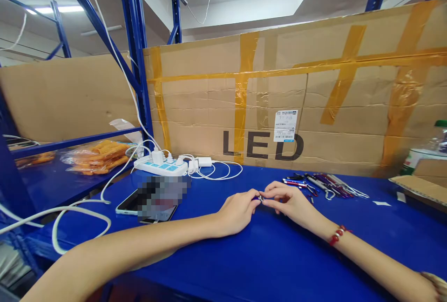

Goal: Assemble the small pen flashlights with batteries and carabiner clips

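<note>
A small shiny piece (261,198) sits between the fingertips of both hands, over the blue surface (223,265). The left hand (238,211), at its 8 o'clock, has fingers and thumb drawn nearly together, pinching one end. The right hand (295,203), at its 3 o'clock, grips the other end between thumb and forefinger. Slim pens (326,184) lie between 2 and 3 o'clock, beyond the right fingers.

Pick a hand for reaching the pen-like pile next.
Probably the right hand: it's nearer the pen-like pile than the left hand. Both pinch a small metallic piece, so it would need freeing first.
</note>
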The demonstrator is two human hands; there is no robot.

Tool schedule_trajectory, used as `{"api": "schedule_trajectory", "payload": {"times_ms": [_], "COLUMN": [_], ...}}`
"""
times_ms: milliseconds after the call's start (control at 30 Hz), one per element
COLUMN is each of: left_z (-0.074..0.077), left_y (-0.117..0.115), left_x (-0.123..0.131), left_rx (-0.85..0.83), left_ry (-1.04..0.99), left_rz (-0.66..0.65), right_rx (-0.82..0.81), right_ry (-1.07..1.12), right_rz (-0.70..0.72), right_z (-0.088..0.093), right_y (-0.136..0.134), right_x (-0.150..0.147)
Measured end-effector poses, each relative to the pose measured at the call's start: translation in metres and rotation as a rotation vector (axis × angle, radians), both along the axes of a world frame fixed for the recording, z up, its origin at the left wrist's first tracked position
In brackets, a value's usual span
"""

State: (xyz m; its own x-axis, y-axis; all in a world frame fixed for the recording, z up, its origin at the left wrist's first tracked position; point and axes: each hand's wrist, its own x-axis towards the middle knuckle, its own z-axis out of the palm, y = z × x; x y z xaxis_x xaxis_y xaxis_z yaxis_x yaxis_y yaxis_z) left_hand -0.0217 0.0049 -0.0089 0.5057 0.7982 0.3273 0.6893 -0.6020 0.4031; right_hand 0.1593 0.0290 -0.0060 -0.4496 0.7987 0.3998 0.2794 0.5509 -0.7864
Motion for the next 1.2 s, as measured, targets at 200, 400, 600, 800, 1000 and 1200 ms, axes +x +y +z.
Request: {"api": "schedule_trajectory", "payload": {"times_ms": [200, 400, 600, 800, 1000, 1200], "left_z": [0.003, 0.003, 0.000, -0.001, 0.001, -0.001], "left_y": [-0.003, -0.007, -0.007, -0.008, -0.011, -0.011], "left_x": [0.000, 0.001, 0.003, 0.003, 0.001, -0.002], "left_rx": [-0.003, 0.048, 0.115, 0.139, 0.073, 0.058], "left_ry": [-0.044, -0.082, -0.126, -0.193, -0.149, -0.123], "left_rz": [-0.003, 0.005, -0.004, -0.068, -0.122, -0.168], "right_rx": [-0.110, -0.155, -0.159, -0.210, -0.185, -0.136], "right_ry": [0.028, 0.071, 0.151, 0.245, 0.212, 0.220], "right_rz": [0.017, -0.032, -0.114, -0.068, 0.013, 0.074], "right_z": [-0.002, 0.000, 0.000, 0.008, 0.015, 0.013], "right_y": [0.001, -0.006, -0.011, -0.013, -0.014, -0.018], "right_x": [0.002, 0.001, -0.001, -0.001, 0.001, 0.003]}}
